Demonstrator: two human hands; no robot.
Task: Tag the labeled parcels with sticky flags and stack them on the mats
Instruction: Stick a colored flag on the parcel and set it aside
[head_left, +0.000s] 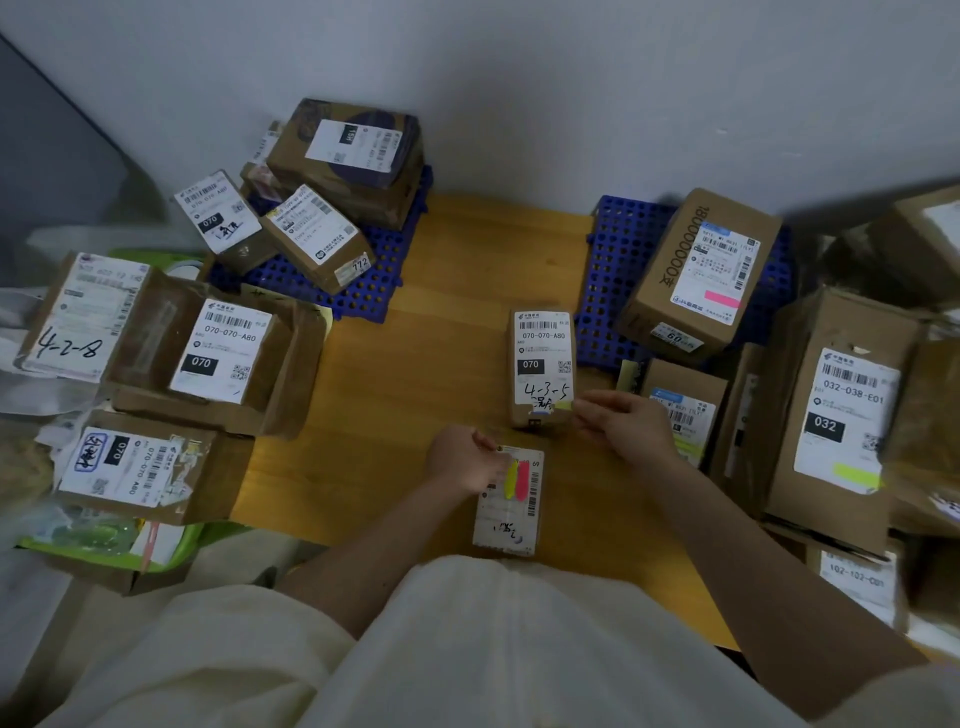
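Observation:
A small cardboard parcel (540, 364) labelled 070 and hand-marked 4-3-5 stands in the middle of the wooden table (415, 415). My right hand (623, 423) pinches a yellow-green sticky flag (563, 405) at the parcel's lower right corner. My left hand (462, 460) holds a pad of yellow and pink sticky flags (517, 480) over a second small parcel (509, 501) lying just in front of me. Two blue perforated mats lie at the back: the left mat (363, 280) carries several parcels, the right mat (613, 260) carries one large box (701, 270) with a pink flag.
Open cartons with labelled parcels (218, 348) crowd the left side above a green tray (104, 545). More boxes (841, 415), one with a yellow flag, are stacked along the right edge. A grey wall closes off the back.

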